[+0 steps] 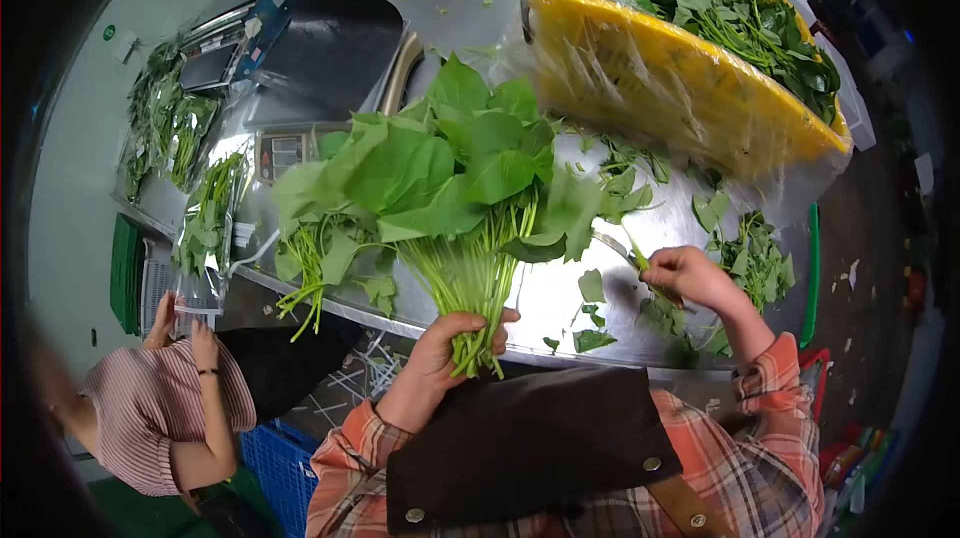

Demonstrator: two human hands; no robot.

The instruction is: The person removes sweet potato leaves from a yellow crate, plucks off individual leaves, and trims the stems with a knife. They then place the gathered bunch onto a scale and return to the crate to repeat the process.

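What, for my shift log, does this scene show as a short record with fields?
left hand: grips the stems of a large bunch of green leafy vegetables
right hand: pinches a single loose green stem
surface: shiny metal table strewn with leaves
crate: yellow plastic crate full of greens
nearby: a person in a striped shirt holding a clear bag of greens

My left hand point(445, 350) grips a bunch of leafy greens point(455, 173), upright at scene centre over the near worktop point(555, 303) edge. Broad fresh leaves fan out on top, thin pale-green stems gathered tight below. My right hand point(690, 278) pinches a single green stem point(636, 258), tilted, just right of the bunch.
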